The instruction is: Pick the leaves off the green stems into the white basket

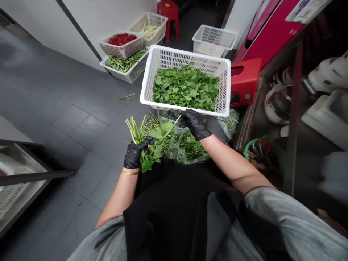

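Note:
My left hand (135, 154), in a black glove, is closed around a bunch of leafy green stems (144, 139), stem ends pointing up. My right hand (194, 123), also gloved in black, pinches a single sprig (170, 127) that reaches back toward the bunch. Just beyond it stands a white slotted basket (148, 78) filled with picked green leaves (186, 87). Under my hands a clear plastic bag (181, 145) holds more greens. A black apron covers my lap.
Against the far wall sit white baskets of red chillies (122, 39), green beans (123, 64) and pale stalks (149, 29). An empty white basket (214, 36) and red stools (244, 81) stand behind. Metal shelving with bowls is at right; a metal frame is at left.

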`<state>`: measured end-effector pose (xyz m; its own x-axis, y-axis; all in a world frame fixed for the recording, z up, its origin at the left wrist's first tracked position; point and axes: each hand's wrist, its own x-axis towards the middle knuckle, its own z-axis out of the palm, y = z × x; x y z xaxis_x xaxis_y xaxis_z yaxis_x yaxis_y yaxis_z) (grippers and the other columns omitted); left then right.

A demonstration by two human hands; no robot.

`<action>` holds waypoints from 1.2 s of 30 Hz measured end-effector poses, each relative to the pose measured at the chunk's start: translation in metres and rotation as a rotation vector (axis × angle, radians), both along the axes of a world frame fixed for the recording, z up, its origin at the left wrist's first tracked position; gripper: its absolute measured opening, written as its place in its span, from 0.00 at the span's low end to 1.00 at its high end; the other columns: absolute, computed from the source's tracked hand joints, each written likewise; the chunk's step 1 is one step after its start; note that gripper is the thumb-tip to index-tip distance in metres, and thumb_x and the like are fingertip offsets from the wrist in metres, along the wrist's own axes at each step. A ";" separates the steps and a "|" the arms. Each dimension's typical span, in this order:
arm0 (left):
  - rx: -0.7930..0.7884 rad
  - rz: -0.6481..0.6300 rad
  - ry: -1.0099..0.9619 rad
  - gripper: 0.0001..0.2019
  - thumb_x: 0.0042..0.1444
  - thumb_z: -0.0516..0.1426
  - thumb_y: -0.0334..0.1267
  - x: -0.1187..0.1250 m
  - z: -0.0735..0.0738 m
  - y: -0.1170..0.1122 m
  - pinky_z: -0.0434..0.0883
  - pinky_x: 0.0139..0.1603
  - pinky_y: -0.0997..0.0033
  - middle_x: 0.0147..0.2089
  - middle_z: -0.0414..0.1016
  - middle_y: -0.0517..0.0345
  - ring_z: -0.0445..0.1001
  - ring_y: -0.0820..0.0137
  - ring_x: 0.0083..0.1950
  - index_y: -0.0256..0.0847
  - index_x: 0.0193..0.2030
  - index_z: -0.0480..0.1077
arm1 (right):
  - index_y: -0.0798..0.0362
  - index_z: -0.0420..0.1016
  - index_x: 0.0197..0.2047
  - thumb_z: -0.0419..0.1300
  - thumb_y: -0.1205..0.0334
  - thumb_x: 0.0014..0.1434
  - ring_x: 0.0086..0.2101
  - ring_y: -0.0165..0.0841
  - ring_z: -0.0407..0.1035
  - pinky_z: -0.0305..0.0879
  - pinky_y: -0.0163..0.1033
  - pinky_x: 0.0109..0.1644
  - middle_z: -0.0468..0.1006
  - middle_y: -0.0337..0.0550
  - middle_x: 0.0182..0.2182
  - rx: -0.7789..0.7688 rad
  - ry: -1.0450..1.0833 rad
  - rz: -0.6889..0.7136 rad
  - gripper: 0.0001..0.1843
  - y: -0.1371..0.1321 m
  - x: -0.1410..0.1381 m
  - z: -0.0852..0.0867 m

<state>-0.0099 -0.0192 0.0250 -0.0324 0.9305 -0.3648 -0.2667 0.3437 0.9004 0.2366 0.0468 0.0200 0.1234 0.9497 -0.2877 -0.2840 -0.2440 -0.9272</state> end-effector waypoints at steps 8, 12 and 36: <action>0.053 -0.082 0.135 0.16 0.34 0.75 0.39 0.028 -0.017 0.004 0.63 0.21 0.74 0.21 0.74 0.59 0.65 0.76 0.20 0.34 0.28 0.80 | 0.53 0.72 0.32 0.68 0.47 0.50 0.18 0.25 0.67 0.63 0.30 0.20 0.77 0.36 0.23 0.041 0.066 0.106 0.19 -0.002 -0.037 -0.003; 0.016 -0.123 0.158 0.14 0.37 0.74 0.42 0.025 -0.016 0.006 0.61 0.20 0.73 0.17 0.70 0.59 0.62 0.76 0.18 0.34 0.23 0.78 | 0.53 0.78 0.37 0.74 0.49 0.45 0.28 0.27 0.72 0.70 0.32 0.30 0.82 0.39 0.36 0.207 -0.053 0.438 0.21 -0.005 -0.037 -0.006; -0.006 -0.035 -0.057 0.16 0.36 0.75 0.39 0.031 -0.023 0.002 0.67 0.29 0.71 0.22 0.73 0.64 0.70 0.73 0.24 0.39 0.32 0.77 | 0.56 0.82 0.29 0.73 0.46 0.45 0.31 0.32 0.71 0.69 0.38 0.41 0.79 0.36 0.25 0.209 -0.238 0.892 0.20 -0.027 -0.035 -0.024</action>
<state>0.0211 -0.0167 0.0024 0.0210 0.9287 -0.3703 -0.3052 0.3586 0.8822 0.2014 0.0196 -0.0044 -0.6395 0.7517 -0.1614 0.1290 -0.1021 -0.9864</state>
